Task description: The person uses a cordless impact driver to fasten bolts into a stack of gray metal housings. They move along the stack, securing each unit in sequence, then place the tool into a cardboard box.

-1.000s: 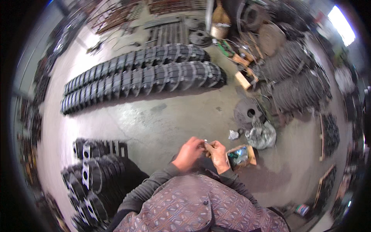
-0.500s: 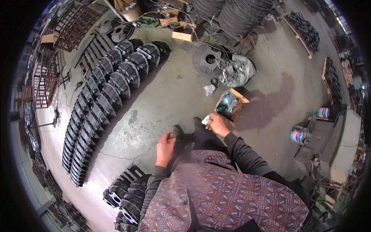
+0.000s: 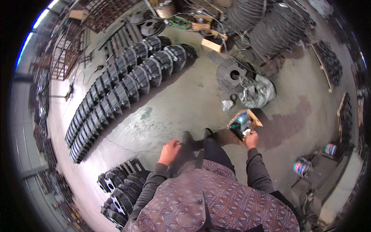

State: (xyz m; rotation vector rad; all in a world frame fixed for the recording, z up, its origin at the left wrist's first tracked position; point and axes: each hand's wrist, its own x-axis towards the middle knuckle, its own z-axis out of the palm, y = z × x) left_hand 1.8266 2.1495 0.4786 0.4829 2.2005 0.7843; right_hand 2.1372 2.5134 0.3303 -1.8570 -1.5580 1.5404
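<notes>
My right hand is closed on a small white crumpled thing, too small to tell if it is paper or cloth. It is at the near edge of an open cardboard box on the floor. Inside the box lie shiny bluish and clear plastic bags. My left hand hangs in front of my body, fingers loosely bent and apart, with nothing visible in it.
Two long rows of black ribbed metal parts stand on the left. More black castings lie at lower left. Beyond the box are a grey plastic sack and a round metal plate. Tins stand at right.
My right hand has reached right with the white thing, to the box's near edge. My left hand stays in front of my body. The view has turned, shifting the surroundings.
</notes>
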